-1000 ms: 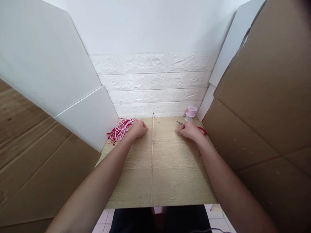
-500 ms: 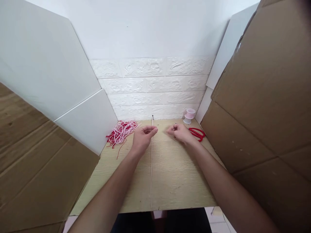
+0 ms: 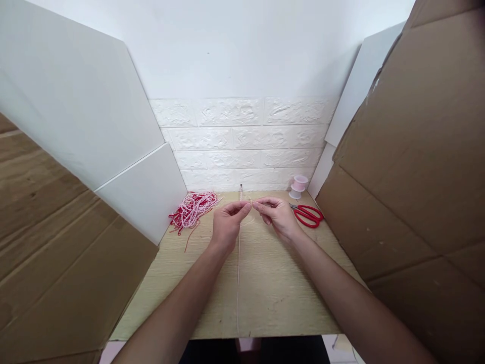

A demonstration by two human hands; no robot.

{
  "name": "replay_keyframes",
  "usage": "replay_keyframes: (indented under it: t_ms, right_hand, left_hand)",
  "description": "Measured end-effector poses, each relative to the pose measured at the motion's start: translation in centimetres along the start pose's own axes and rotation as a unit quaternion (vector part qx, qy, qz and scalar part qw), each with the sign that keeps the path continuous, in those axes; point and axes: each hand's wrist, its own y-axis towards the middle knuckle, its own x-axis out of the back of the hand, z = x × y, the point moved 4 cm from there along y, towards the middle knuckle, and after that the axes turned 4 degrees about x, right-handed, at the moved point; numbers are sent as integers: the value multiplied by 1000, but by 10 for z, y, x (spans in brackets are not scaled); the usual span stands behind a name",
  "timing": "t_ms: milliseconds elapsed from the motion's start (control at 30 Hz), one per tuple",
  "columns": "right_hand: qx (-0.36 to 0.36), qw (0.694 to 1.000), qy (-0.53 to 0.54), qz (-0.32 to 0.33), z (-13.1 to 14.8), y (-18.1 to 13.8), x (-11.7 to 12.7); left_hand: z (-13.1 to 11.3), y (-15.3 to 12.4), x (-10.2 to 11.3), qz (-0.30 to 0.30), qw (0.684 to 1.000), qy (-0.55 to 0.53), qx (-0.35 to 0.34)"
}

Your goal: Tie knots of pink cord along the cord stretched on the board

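My left hand (image 3: 229, 221) and my right hand (image 3: 278, 214) meet fingertip to fingertip over the back of the wooden board. Both are pinched on a thin pale thread (image 3: 250, 219), whose loops show just above and below the fingertips. Beneath my left hand runs a pale cord (image 3: 238, 283), stretched from a small dark hook (image 3: 241, 186) at the back toward the front edge. Its stretch near the hook looks thicker and whitish. My left hand hides part of this cord.
A tangle of red and pink-white cords (image 3: 195, 208) lies at the back left. Red-handled scissors (image 3: 307, 215) rest right of my right hand. Behind them stand two stacked spools (image 3: 299, 183). Cardboard panels (image 3: 413, 151) flank the wooden board (image 3: 280, 288).
My right hand has moved left until its fingertips meet those of my left hand. Thread loops now show around the fingers. The whole view has shifted slightly.
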Motion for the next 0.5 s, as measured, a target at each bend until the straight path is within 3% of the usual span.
replay_keyframes:
  t_ms: [500]
  right_hand:
    - [0, 1000, 1, 10, 2, 0, 2]
  left_hand:
    - [-1, -1, -1, 18, 1000, 21, -13]
